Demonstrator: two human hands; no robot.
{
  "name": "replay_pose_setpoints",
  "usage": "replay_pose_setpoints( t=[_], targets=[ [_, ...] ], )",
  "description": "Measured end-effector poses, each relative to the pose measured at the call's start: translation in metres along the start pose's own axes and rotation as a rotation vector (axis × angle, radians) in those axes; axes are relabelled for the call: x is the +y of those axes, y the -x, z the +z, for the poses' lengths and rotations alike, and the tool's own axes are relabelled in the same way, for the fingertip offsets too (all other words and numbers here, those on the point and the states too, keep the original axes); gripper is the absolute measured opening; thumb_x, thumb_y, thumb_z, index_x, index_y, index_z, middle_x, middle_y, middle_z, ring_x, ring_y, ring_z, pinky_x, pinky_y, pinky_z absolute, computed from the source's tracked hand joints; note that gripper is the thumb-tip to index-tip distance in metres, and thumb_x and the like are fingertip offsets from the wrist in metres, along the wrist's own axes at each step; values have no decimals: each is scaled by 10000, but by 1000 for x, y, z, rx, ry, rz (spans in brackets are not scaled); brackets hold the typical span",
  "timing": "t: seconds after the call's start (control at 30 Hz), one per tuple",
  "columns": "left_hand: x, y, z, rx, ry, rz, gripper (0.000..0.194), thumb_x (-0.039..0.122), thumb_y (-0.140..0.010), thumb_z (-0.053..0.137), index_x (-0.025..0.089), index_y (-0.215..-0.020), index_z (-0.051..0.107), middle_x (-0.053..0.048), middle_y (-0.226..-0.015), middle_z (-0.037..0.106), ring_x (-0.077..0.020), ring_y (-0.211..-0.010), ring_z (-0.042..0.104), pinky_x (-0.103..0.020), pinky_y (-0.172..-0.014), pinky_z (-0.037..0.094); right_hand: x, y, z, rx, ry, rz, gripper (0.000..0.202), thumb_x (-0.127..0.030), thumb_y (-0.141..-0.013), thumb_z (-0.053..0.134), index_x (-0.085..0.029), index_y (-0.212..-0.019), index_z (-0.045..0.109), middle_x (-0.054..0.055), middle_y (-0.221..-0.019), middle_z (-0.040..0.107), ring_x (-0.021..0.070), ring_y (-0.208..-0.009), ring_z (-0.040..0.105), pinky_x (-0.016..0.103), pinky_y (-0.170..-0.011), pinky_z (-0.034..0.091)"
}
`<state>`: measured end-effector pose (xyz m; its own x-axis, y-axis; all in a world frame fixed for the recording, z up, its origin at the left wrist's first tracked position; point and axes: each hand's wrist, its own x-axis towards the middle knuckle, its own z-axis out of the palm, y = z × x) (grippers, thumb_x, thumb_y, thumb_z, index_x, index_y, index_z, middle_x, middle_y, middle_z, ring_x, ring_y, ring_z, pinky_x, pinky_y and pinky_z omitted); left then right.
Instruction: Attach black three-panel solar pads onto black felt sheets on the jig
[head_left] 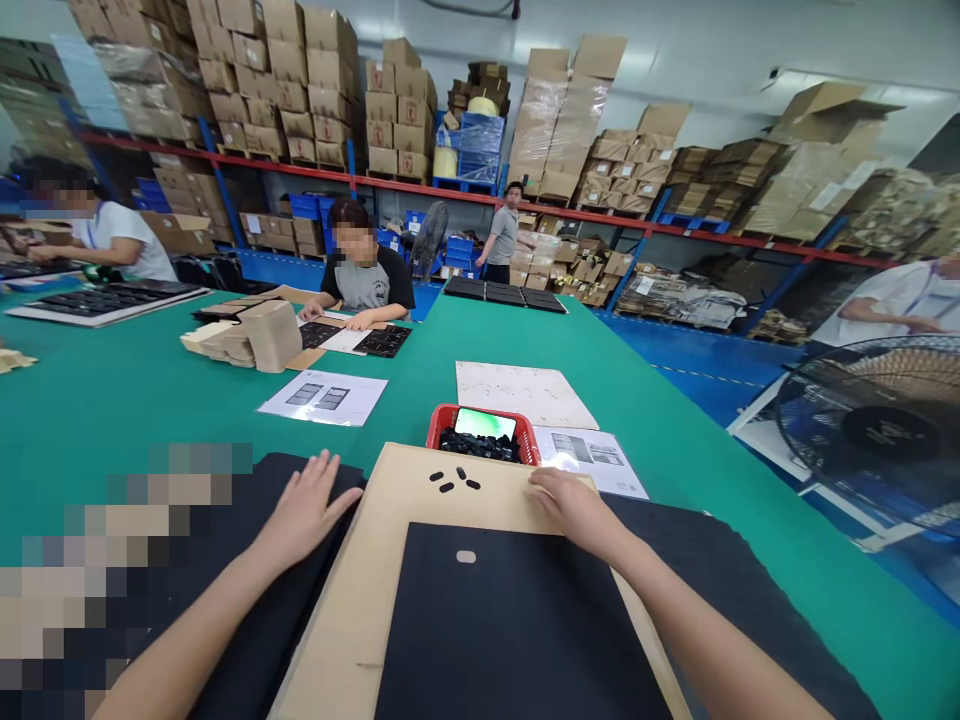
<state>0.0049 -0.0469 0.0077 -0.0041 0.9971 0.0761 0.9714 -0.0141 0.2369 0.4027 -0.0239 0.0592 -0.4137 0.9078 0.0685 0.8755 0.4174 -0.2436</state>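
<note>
My left hand (pixel 300 512) lies with its fingers stretched out and thumb apart on a stack of black sheets (pixel 247 600) at the left. Over the upper right of a tan board (pixel 352 610), my right hand (pixel 576 508) has its fingers extended and slightly bent, and nothing shows in them. A black sheet (pixel 510 620) with one oval cut-out near its top rests on this board. Several small black oval pieces (pixel 447 488) are loose above the sheet. Just beyond the board stands a red basket (pixel 433 430) holding dark small pieces and a phone (pixel 484 424) with a lit screen.
More black material (pixel 720 580) lies to the right of the board. Printed sheets (pixel 326 397) and a pale board (pixel 521 390) are on the green table (pixel 420 350). A person (pixel 367 275) works opposite. A large fan (pixel 877 430) stands right of the table.
</note>
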Motion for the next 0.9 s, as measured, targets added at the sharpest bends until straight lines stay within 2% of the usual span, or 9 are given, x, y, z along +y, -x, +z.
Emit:
replay_pose_setpoints(
  t=[0.07, 0.13, 0.37, 0.5, 0.67, 0.9],
  targets=[
    [-17, -8, 8, 26, -97, -56, 782, 560, -877, 297, -9, -1413, 320, -214, -1496, 244, -363, -1395, 197, -556, -1096, 245, 12, -13, -3, 5, 12, 48, 318, -194, -918, 378, -145, -1118, 620, 119, -1193, 598, 244, -1088, 546, 341, -915, 421],
    [-25, -8, 15, 46, -169, -55, 783, 568, -869, 292, 2, -1407, 343, -204, -1493, 267, -363, -1391, 217, -545, -1096, 249, 23, -26, -7, 5, 28, 90, 313, -195, -917, 388, -149, -1121, 621, 119, -1186, 603, 248, -1078, 554, 330, -883, 430],
    [-27, -7, 24, 81, -235, -34, 755, 553, -867, 244, 28, -1387, 400, -187, -1479, 327, -348, -1378, 270, -498, -1080, 283, 54, -85, -7, -34, 125, 211, 329, -237, -957, 400, -108, -1192, 589, 164, -1226, 579, 256, -1092, 558, 325, -882, 428],
    [-32, -10, 28, 109, -219, -32, 763, 564, -858, 236, 31, -1366, 438, -187, -1466, 353, -351, -1367, 295, -501, -1070, 292, 64, -115, 4, -135, 180, 155, 235, -212, -945, 481, -125, -1125, 607, 130, -1201, 586, 229, -1088, 553, 392, -918, 439],
    [-39, -13, 37, 168, -177, -30, 767, 581, -855, 209, 56, -1348, 474, -172, -1452, 388, -341, -1361, 313, -497, -1074, 282, 71, -138, 21, -289, 240, 25, 154, -254, -905, 588, -159, -1017, 636, 91, -1266, 539, 239, -1153, 499, 460, -974, 414],
    [-42, -16, 44, 220, -148, -16, 798, 596, -844, 166, 55, -1316, 516, -181, -1429, 422, -356, -1344, 337, -512, -1061, 287, 77, -162, 45, -355, 287, 86, 307, -298, -921, 572, -172, -1200, 546, 89, -1192, 562, 228, -1023, 574, 442, -866, 499]
  ],
)
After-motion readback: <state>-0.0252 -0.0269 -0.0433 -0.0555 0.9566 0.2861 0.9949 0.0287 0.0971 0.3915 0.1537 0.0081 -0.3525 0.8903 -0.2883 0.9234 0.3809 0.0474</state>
